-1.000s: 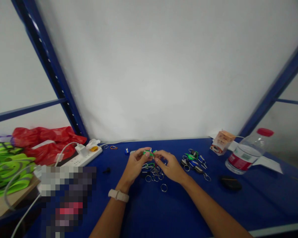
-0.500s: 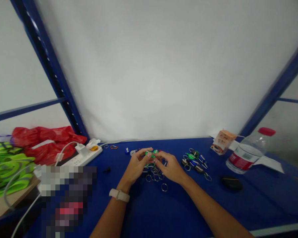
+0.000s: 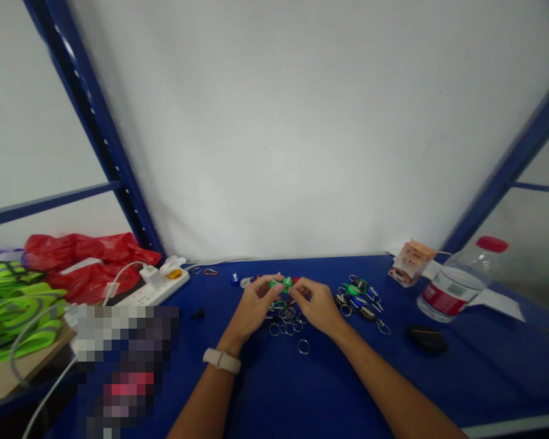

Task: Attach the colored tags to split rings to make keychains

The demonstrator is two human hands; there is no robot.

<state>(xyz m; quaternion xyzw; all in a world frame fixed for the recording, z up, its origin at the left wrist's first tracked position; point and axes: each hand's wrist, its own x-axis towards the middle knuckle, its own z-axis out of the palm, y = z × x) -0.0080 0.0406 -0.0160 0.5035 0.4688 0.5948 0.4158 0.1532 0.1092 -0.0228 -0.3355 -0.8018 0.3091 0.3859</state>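
Observation:
Over a pile of metal key rings [image 3: 288, 328], my left hand [image 3: 254, 308] pinches a small green piece [image 3: 274, 284] between thumb and fingers. A pale band circles that wrist. My right hand [image 3: 318, 308] has its thumb and forefinger closed close beside it; what they hold is too small to make out. A round green piece with a light top [image 3: 287, 281] shows between the hands, and I cannot tell whether it is held or lies behind. One loose key ring [image 3: 303, 347] lies nearer me. Beyond my left hand are a blue piece [image 3: 235, 279] and a whitish one [image 3: 246, 282].
Right of my hands lies a cluster of green, blue and black keychains [image 3: 359, 300]. Further right are a black case [image 3: 427, 338], an orange box [image 3: 410, 263] and a red-capped bottle [image 3: 455, 283]. A white power strip [image 3: 153, 289] and an orange carabiner [image 3: 210, 272] are at left.
My right fingertips have shifted slightly away from me and up, off the spot in front of the green piece. The round green piece between the hands shows more fully.

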